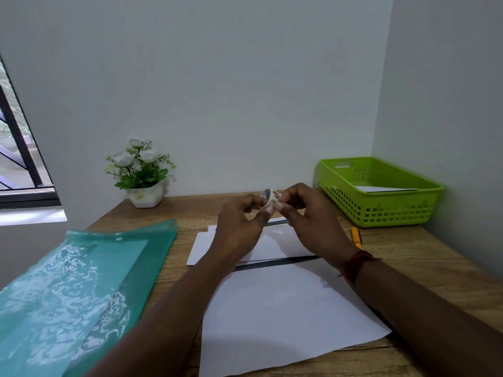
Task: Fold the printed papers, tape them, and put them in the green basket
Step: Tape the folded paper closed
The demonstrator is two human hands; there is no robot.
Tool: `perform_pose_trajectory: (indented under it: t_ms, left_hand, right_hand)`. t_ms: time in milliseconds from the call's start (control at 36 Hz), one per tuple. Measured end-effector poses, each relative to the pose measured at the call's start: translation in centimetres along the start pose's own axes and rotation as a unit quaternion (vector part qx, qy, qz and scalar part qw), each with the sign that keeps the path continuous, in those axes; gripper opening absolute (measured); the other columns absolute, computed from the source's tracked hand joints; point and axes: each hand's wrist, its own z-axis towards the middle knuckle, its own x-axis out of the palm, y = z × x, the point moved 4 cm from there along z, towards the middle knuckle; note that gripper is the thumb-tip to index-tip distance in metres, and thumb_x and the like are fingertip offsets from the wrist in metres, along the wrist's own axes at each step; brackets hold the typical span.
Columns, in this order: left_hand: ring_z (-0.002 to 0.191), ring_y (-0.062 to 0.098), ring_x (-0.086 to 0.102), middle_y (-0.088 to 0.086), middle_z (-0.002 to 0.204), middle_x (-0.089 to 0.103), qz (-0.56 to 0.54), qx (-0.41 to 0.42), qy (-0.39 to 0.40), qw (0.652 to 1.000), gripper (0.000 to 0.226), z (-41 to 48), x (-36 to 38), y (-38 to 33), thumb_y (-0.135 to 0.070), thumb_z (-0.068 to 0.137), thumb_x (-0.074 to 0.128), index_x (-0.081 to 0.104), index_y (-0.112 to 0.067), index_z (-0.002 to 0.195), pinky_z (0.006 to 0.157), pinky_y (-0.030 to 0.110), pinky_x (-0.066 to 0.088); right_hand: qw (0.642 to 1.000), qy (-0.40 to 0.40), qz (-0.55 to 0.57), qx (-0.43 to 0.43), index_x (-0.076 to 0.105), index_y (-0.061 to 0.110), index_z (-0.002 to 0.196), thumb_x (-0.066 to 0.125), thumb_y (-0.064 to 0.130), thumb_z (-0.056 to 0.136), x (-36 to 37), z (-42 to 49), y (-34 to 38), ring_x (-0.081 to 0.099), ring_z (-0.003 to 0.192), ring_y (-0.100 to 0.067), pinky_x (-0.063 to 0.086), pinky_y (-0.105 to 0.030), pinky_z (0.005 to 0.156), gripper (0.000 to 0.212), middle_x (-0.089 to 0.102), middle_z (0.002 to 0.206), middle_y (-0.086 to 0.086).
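While left hand (239,224) and right hand (307,216) pinch tape roll (270,198), folded paper (283,244) beneath awaits taping; green basket (381,213) rightward holds one sheet (386,189).

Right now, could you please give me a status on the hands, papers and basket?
Left hand and right hand both gripping tape roll. Folded paper on desk below; one sheet already in green basket. Pen beside it, nothing blocking.
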Motion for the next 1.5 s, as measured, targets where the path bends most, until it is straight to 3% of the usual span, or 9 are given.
perform_pose_trajectory:
  t_ms: [139, 278, 417, 639, 1028, 1194, 1278, 1417, 1500]
  left_hand:
    - [0.109, 0.009, 0.059, -0.008, 0.107, 0.068, 0.025, -0.012, -0.003, 1.000, 0.004, 0.1, 0.0, 0.2, -0.033, 0.087, 0.071, 0.072, -0.030, 0.089, 0.095, 0.035, 0.046]
    - [0.101, 0.002, 0.063, -0.016, 0.097, 0.072, 0.016, -0.013, 0.024, 0.999, 0.006, 0.0, 0.1, -0.2, -0.034, 0.090, 0.069, 0.073, -0.029, 0.089, 0.094, 0.038, 0.050]
    - [0.094, 0.002, 0.066, -0.012, 0.092, 0.074, 0.005, -0.010, 0.035, 0.999, 0.008, -0.2, 0.3, -0.4, -0.027, 0.091, 0.069, 0.075, -0.021, 0.092, 0.090, 0.042, 0.055]
    - [0.089, 0.007, 0.067, -0.007, 0.089, 0.073, 0.010, -0.005, 0.040, 0.999, 0.009, -0.4, 0.4, -0.6, -0.026, 0.090, 0.070, 0.074, -0.017, 0.092, 0.088, 0.038, 0.056]
    - [0.069, 0.009, 0.059, -0.006, 0.075, 0.069, -0.001, -0.013, 0.043, 0.999, 0.021, -0.3, 0.2, -0.8, -0.037, 0.089, 0.069, 0.071, -0.019, 0.080, 0.073, 0.038, 0.053]
    - [0.081, 0.024, 0.065, -0.003, 0.079, 0.069, -0.009, -0.023, 0.053, 0.998, 0.022, -0.4, -0.1, -1.2, -0.037, 0.091, 0.066, 0.070, -0.017, 0.084, 0.079, 0.051, 0.056]
    - [0.078, 0.025, 0.064, 0.002, 0.079, 0.068, -0.005, -0.012, 0.053, 0.999, 0.023, -0.5, -0.1, -1.3, -0.036, 0.093, 0.062, 0.069, -0.017, 0.083, 0.077, 0.050, 0.055]
    - [0.074, 0.016, 0.063, 0.002, 0.080, 0.065, 0.015, -0.015, 0.068, 0.997, 0.026, -0.4, 0.0, -1.1, -0.039, 0.097, 0.056, 0.062, -0.019, 0.081, 0.072, 0.042, 0.054]
    - [0.078, 0.022, 0.063, -0.001, 0.080, 0.063, 0.035, -0.005, 0.079, 0.996, 0.027, -0.5, 0.1, -1.2, -0.044, 0.098, 0.050, 0.055, -0.028, 0.076, 0.071, 0.041, 0.054]
  right_hand:
    - [0.997, -0.006, 0.050, 0.054, 0.063, 0.018, 0.094, 0.069, 0.014, 0.089, -0.2, 0.1, -0.3, 0.067, 0.085, -0.015, 0.057, -0.047, 0.073, 0.008, 0.073, 0.092, 0.002]
    - [0.998, 0.008, 0.039, 0.043, 0.070, 0.017, 0.100, 0.069, 0.016, 0.088, -0.1, 0.0, -0.1, 0.066, 0.076, -0.009, 0.056, -0.040, 0.071, 0.012, 0.074, 0.086, 0.002]
    - [1.000, -0.014, 0.017, 0.022, 0.075, 0.021, 0.097, 0.072, 0.021, 0.086, -0.5, 0.1, 0.0, 0.066, 0.077, -0.025, 0.054, -0.043, 0.072, 0.011, 0.072, 0.079, -0.006]
    - [0.999, -0.030, 0.007, 0.030, 0.076, 0.021, 0.090, 0.075, 0.021, 0.084, -0.6, 0.2, -0.1, 0.065, 0.075, -0.005, 0.052, -0.028, 0.073, 0.007, 0.070, 0.085, 0.004]
    - [0.993, -0.020, 0.072, 0.090, 0.069, 0.020, 0.082, 0.068, 0.020, 0.088, -0.3, 0.3, -0.8, 0.068, 0.085, -0.018, 0.056, -0.041, 0.077, 0.006, 0.074, 0.086, 0.001]
    - [0.983, -0.014, 0.122, 0.137, 0.071, 0.020, 0.084, 0.068, 0.020, 0.090, -0.3, 0.1, -1.0, 0.065, 0.076, -0.003, 0.058, -0.037, 0.069, 0.007, 0.072, 0.078, 0.008]
    - [0.978, -0.014, 0.146, 0.150, 0.072, 0.019, 0.085, 0.068, 0.021, 0.090, -0.3, 0.1, -1.0, 0.066, 0.075, -0.001, 0.056, -0.026, 0.063, 0.006, 0.073, 0.078, 0.007]
    - [0.973, -0.015, 0.166, 0.158, 0.073, 0.015, 0.086, 0.070, 0.018, 0.089, -0.3, 0.1, -0.8, 0.064, 0.072, -0.001, 0.054, -0.028, 0.063, 0.005, 0.073, 0.076, 0.006]
    - [0.973, -0.014, 0.170, 0.157, 0.074, 0.015, 0.086, 0.071, 0.019, 0.088, -0.3, 0.1, -0.8, 0.064, 0.070, -0.001, 0.054, -0.025, 0.061, 0.005, 0.073, 0.076, 0.005]
